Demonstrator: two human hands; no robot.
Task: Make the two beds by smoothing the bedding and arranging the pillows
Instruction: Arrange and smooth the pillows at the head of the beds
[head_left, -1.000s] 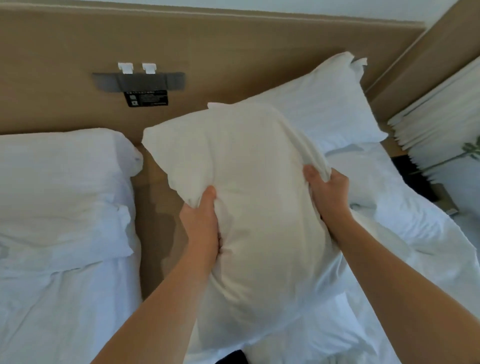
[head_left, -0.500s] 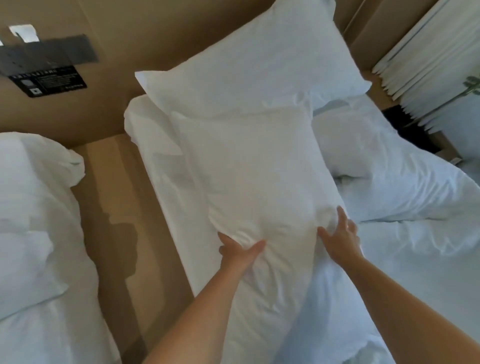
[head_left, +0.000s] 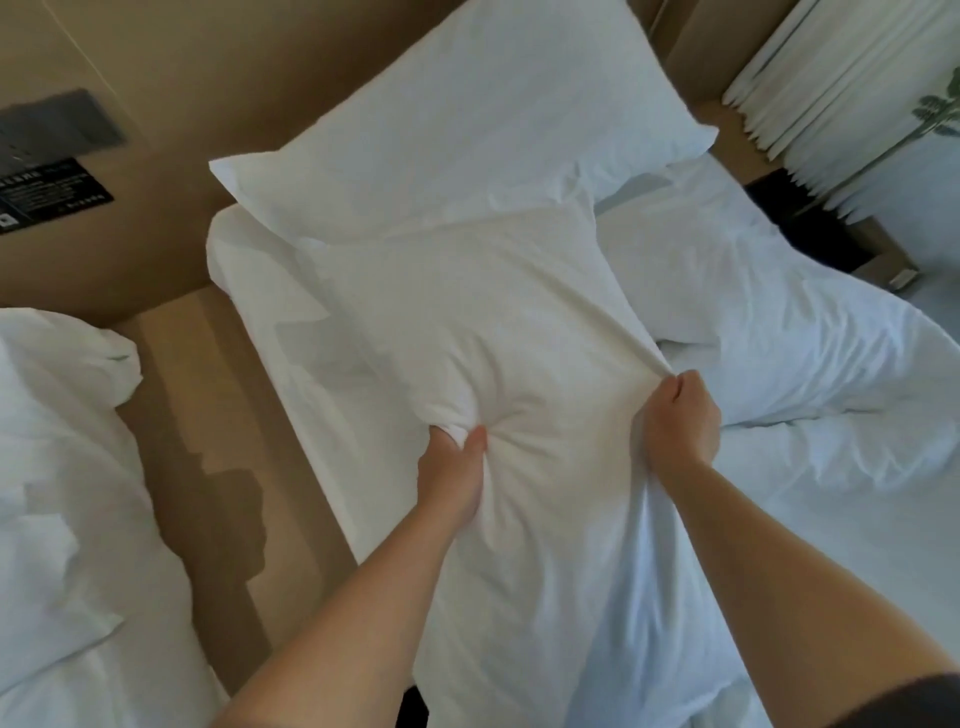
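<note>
White cotton was bunched under the left hand, whose fingers were curled tight into the near pillow, gathering a knot of case and filling. Just right of them, the right hand was closed in a fist round the pillow's side edge, and the cloth ran taut from its knuckles. The pillow lay flat on the bed, stretching away from the fingers to meet the lower edge of the far pillow.

A hard tug from this grip would likely drag only the case, leaving the filling lumped and puckers where the left fingers dug in. Left of those fingers the mattress ended close by, so a sideways pull might slide the pillow off toward the brown gap. Beyond the fingertips, a shove could knock the far pillow askew against the headboard.
</note>
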